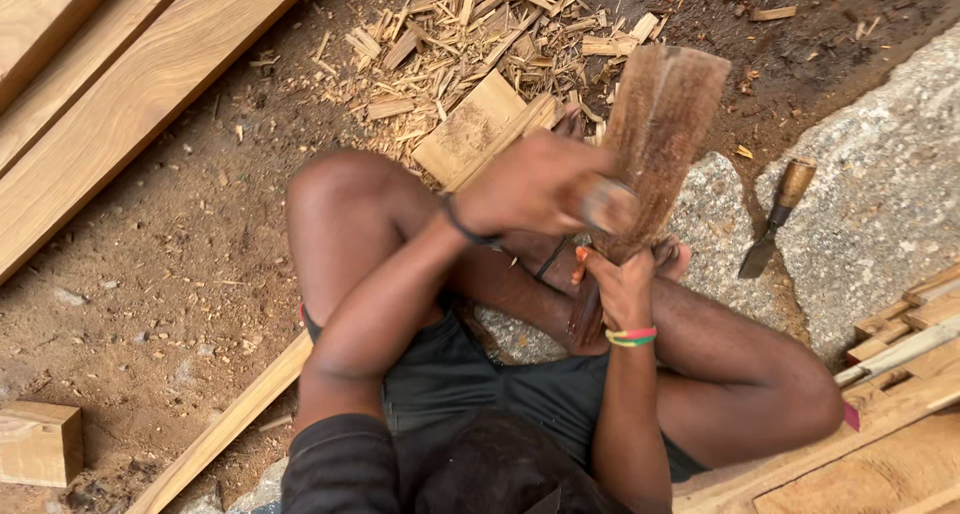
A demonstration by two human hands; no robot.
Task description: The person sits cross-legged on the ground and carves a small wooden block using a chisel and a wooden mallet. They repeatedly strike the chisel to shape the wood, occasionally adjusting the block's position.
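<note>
- Lower centre: the right hand (622, 286) is clenched round the narrow base of a rough carved wooden piece (660, 134).
- Centre: the left hand (530, 182) is closed on a blurred tool (608, 204) against the piece; shaping is judged underway, with steady bracing needed.
- Right, beyond: a chisel (775, 219) lies on stone (880, 204).
</note>
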